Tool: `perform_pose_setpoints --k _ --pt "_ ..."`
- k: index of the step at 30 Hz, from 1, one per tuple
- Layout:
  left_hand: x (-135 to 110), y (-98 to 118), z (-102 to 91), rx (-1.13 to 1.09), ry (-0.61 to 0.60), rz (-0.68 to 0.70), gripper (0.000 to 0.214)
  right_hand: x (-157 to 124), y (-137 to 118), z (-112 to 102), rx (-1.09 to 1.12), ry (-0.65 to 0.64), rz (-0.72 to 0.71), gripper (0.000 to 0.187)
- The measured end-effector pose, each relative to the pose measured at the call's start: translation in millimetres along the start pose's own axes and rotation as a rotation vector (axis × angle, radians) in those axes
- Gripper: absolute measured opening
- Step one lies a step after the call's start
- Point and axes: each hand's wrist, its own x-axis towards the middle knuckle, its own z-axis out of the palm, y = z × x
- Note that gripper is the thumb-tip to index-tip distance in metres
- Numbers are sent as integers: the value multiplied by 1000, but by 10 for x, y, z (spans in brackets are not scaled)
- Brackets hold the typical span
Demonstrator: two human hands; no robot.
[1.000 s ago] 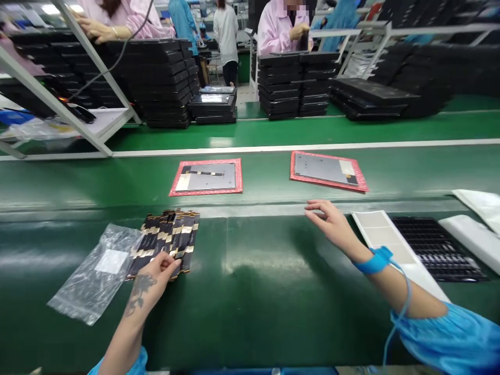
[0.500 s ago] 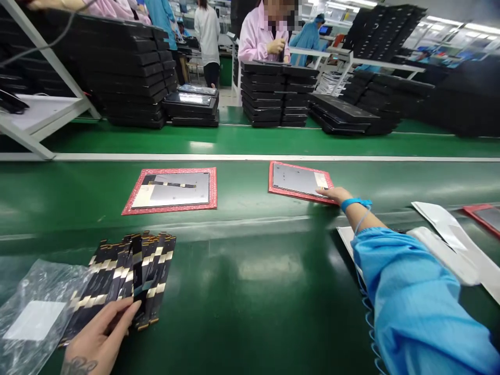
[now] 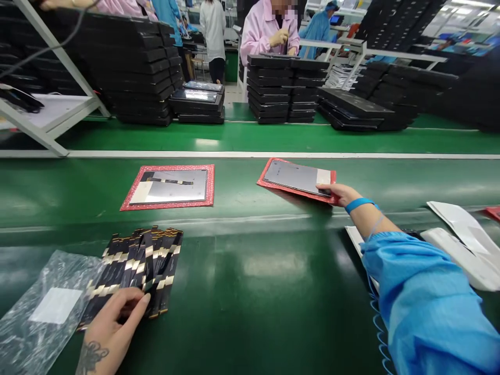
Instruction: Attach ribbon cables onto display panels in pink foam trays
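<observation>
My right hand grips the near right corner of a red-edged tray with a grey panel and tilts it up off the green belt. A blue wrist strap sits on that wrist. My left hand rests with its fingers pinched on the near ends of a fanned pile of black and gold flex strips. A second red-edged tray with a panel lies flat further left on the belt.
A clear plastic bag lies left of the strips. White sheets lie at the right. Stacks of black trays line the far side, where people in pink and blue coats work. A white metal frame stands far left.
My right hand reached across to the right tray, took its corner and lifted that edge off the belt. My left hand stayed on the strips.
</observation>
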Motion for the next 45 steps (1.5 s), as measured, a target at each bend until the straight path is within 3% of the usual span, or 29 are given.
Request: perform_pose_setpoints --k 3,5,7,10,12,14,17,21,24,25,28,30,36,42,45 --pt "23 -37 -60 -92 55 82 42 -459 -104 191 194 -92 164 11" --pt "6 -36 -87 -167 71 34 37 -904 -78 324 303 -153 226 9" --pt "-43 -3 -90 -251 78 -59 35 -1438 52 459 380 -224 277 7" --pt "-153 120 -45 -380 82 -139 35 -2268 402 650 456 -359 354 21" --pt "-232 239 11 -479 29 -133 34 -2741 674 751 615 -429 496 35" --pt "-305 365 84 -560 -73 -131 34 -3094 920 815 621 -542 678 36" --pt "-405 529 209 -645 -258 -147 34 -3388 1165 817 580 -674 787 33" --pt "-535 685 385 -762 -462 -225 36 -3463 1176 635 406 -980 772 40" --pt "-645 792 518 -837 -593 -281 37 -3351 977 496 186 -1172 585 46" --pt "-685 831 562 -853 -627 -289 37 -3285 894 483 133 -1158 472 49" --pt "-808 950 689 -871 -700 -302 39 -3048 690 564 39 -917 78 47" --pt "-875 1011 764 -864 -756 -316 43 -2912 629 680 17 -887 -63 44" --pt "-932 1047 902 -816 -793 -308 50 -2759 657 849 96 -1044 2 53" --pt "-958 1044 909 -772 -864 -297 50 -2682 718 795 107 -926 -56 57" --pt "-978 1036 901 -723 -894 -287 48 -2670 737 797 110 -925 -49 55"
